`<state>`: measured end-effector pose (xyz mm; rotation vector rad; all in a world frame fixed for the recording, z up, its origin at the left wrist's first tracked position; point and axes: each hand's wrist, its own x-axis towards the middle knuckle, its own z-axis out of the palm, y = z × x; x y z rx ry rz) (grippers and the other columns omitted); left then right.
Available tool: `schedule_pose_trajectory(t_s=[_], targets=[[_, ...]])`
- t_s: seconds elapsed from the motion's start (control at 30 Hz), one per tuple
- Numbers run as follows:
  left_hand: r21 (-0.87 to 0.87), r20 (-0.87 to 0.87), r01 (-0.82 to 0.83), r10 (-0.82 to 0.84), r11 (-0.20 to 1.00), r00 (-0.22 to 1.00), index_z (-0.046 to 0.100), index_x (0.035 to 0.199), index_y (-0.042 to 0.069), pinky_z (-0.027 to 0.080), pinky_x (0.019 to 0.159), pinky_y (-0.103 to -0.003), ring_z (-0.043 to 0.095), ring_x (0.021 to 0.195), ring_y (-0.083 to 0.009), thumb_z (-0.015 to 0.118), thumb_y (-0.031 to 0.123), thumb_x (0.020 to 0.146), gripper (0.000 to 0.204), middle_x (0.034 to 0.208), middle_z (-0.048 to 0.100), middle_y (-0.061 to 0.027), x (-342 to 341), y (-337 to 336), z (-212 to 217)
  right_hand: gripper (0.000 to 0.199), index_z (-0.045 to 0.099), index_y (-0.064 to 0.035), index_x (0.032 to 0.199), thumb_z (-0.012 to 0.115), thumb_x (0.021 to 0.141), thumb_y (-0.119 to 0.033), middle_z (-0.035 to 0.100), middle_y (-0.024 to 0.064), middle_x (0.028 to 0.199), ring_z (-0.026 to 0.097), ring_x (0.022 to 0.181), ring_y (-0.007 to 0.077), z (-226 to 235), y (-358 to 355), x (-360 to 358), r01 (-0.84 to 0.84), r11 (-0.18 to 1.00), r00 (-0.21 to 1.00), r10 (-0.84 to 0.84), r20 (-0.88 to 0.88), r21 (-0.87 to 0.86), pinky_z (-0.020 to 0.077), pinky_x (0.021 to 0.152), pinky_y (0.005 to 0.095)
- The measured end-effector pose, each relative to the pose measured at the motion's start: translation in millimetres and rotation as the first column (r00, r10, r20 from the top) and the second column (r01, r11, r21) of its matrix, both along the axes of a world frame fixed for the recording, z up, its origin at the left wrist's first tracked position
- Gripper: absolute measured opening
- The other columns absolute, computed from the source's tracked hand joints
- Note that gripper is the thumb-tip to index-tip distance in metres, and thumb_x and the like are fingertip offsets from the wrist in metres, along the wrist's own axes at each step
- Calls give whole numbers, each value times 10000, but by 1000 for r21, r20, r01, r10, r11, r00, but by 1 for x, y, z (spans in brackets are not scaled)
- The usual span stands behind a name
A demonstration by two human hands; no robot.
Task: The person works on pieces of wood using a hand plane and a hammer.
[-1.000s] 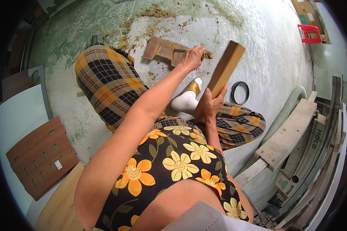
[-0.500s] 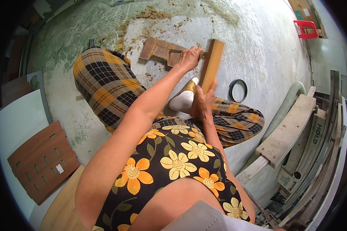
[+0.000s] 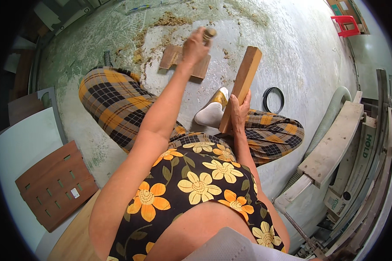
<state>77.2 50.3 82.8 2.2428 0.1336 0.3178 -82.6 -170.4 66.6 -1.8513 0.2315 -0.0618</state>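
My left hand (image 3: 195,48) is raised over the floor, a little blurred, its fingers closed round a small tan thing with a rounded end (image 3: 210,34); its kind does not show clearly. Below it a flat brown notched piece of wood (image 3: 201,68) lies on the floor, partly covered by the hand. My right hand (image 3: 239,112) grips the lower part of a long square wooden block (image 3: 245,75). The block slants up and away, its near end by my lap. A white-and-gold socked foot (image 3: 210,114) lies just left of the block.
A black ring (image 3: 273,100) lies on the floor right of the block. Wood shavings (image 3: 172,19) are scattered farther off. A slotted brown panel (image 3: 56,187) stands at the left. A grey hose (image 3: 324,130) and a wooden beam (image 3: 333,143) are at the right, a red stool (image 3: 346,26) beyond.
My left hand has moved away from the block, up and to the left, with the tan thing in it. The block has turned slightly, showing more of its darker face.
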Motion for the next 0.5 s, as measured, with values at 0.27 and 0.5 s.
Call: schedule_pose_trajectory(t_s=[0.27,0.5], targets=[[42,153,-317,308,947,939,572,1196,114,536,819,-460,673,970,-376,741,281,846,423,1061,691,-166,-8,79,-36,661,389,17,1407,680,880,-255,611,150,1153,612,1005,213,-12,4,7,-40,996,996,45,-70,76,521,861,344],[32,-73,-298,300,954,951,556,1231,61,526,876,-465,656,1033,-402,749,250,836,479,1112,682,-212,-19,83,-66,586,438,2,1357,650,888,-278,605,118,1081,605,918,175,-28,-4,20,-14,959,960,92,-265,283,529,780,334]])
